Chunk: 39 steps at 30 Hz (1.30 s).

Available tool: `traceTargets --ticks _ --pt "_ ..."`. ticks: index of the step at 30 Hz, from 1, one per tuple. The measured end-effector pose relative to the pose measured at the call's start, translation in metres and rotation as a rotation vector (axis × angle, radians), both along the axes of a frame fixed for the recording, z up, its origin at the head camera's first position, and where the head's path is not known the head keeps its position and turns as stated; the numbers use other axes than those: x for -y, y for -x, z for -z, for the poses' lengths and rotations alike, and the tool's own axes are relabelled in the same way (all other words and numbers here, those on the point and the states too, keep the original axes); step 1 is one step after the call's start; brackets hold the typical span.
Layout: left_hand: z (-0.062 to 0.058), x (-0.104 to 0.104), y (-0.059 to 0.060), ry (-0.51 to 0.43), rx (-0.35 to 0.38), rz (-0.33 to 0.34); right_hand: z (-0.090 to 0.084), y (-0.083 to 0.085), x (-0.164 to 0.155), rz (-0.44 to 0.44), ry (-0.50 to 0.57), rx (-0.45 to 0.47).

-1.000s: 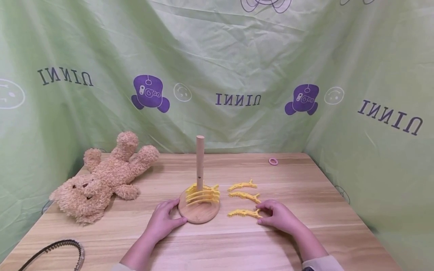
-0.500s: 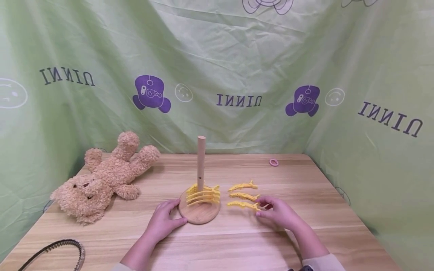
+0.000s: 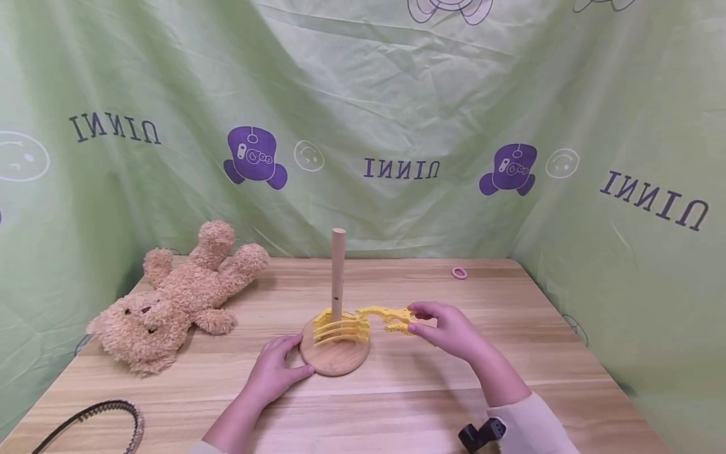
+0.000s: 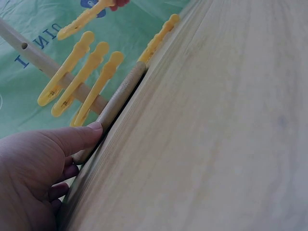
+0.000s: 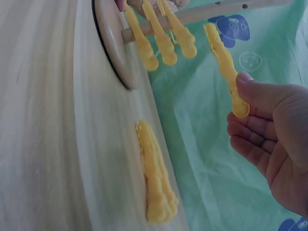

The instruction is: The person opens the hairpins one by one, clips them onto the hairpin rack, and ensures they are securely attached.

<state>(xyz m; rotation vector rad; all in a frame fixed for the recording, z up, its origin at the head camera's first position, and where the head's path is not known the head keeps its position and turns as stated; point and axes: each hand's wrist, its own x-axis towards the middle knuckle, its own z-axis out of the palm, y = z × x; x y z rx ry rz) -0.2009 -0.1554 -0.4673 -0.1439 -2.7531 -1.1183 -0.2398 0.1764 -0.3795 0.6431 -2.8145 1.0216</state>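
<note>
Yellow hair clip [image 3: 381,313] is pinched at its tail by the right hand [image 3: 448,329], lifted off the surface [image 3: 397,403] and pointing toward the wooden peg [image 3: 337,271], where three more clips [image 3: 340,328] sit. Left hand [image 3: 272,372] rests with relaxed fingers [image 4: 79,137] against the round base [image 3: 334,356].
</note>
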Motion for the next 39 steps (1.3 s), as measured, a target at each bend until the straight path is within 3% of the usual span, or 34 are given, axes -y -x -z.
traceTargets --ticks 6,14,24,39 --pt "-0.001 -0.001 -0.001 -0.005 -0.014 -0.006 -0.007 0.007 0.017 -0.028 -0.057 -0.096" --pt "-0.002 0.0 -0.001 -0.004 -0.015 -0.008 -0.01 0.017 0.045 -0.023 -0.138 -0.143" --pt "0.0 -0.001 0.001 -0.01 -0.023 -0.003 -0.01 0.025 0.072 -0.076 -0.171 -0.083" --pt "-0.001 -0.001 0.0 0.003 -0.011 -0.002 -0.006 0.022 0.078 -0.142 -0.172 -0.102"
